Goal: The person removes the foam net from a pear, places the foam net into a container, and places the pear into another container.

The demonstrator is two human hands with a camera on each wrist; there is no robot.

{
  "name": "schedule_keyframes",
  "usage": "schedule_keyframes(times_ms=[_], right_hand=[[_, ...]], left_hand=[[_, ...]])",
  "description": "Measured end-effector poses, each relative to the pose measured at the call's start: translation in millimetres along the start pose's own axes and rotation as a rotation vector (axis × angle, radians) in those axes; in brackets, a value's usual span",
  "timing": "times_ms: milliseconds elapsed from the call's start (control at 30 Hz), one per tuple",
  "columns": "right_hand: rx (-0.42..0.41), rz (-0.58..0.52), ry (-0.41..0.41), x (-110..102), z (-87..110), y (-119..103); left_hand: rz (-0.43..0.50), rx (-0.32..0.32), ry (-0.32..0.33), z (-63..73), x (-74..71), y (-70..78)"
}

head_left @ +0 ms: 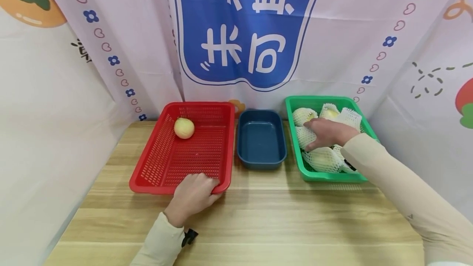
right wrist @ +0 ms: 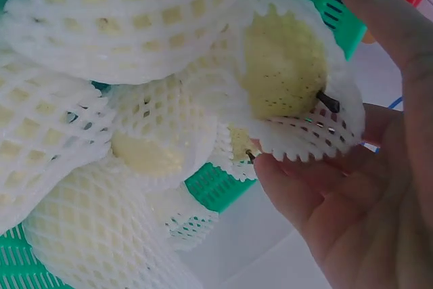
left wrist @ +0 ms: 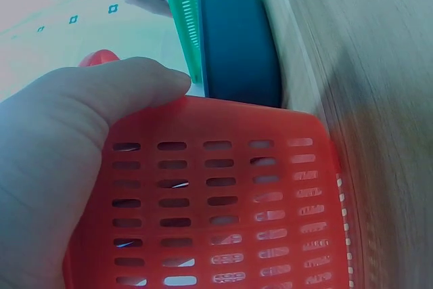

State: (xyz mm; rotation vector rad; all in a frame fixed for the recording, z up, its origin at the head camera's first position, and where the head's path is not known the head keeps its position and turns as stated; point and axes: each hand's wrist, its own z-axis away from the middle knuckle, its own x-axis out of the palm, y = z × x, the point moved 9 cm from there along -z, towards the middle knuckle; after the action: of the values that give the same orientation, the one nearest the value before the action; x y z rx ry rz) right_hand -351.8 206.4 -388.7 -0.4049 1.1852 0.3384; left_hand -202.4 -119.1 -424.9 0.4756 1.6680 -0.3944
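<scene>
My left hand [head_left: 194,197] grips the near right corner of the red basket [head_left: 148,190], its thumb over the rim in the left wrist view. A bare, round, pale yellow pear [head_left: 184,128] lies toward the back left of that basket. My right hand [head_left: 327,132] reaches over the green basket [head_left: 314,177], thumb and fingers spread around a pear in white foam netting [right wrist: 287,65]. In the right wrist view, fingertips are at the edge of its netting, near a dark stem, while the thumb stands apart from it. Several other netted pears [head_left: 323,159] lie around it.
Between the two baskets stands a dark blue tray [head_left: 261,141] with nothing in it. All three rest on a wooden table [head_left: 266,221]. A printed cloth [head_left: 329,69] hangs close behind them, with white cloth walls at both sides.
</scene>
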Motion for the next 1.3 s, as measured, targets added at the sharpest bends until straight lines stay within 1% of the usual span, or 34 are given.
schedule_keyframes(times_ms=[267, 500, 667, 933, 1067, 1300], right_hand=[[-0.026, 0.028, 0.002, 8, -12.6, -5], [0.019, 0.046, -0.009, 15, -17.4, 0], [0.028, 0.066, -0.005, 15, -20.0, 0], [0.022, 0.14, 0.04, 16, -26.7, -5], [0.02, 0.142, 0.056, 16, -28.9, -5], [-0.009, 0.148, 0.083, 16, -31.6, -11]], left_hand=[[-0.001, -0.007, -0.004, -0.5, -0.4, 2.3], [-0.005, -0.009, -0.014, -1.4, -0.6, 3.8], [-0.007, -0.01, -0.019, -2.5, -1.6, 4.1], [-0.012, -0.006, -0.016, -2.9, -2.9, 2.9], [-0.017, -0.001, -0.011, -3.3, -2.2, 2.8], [-0.005, -0.03, -0.039, -1.5, 0.0, -0.8]])
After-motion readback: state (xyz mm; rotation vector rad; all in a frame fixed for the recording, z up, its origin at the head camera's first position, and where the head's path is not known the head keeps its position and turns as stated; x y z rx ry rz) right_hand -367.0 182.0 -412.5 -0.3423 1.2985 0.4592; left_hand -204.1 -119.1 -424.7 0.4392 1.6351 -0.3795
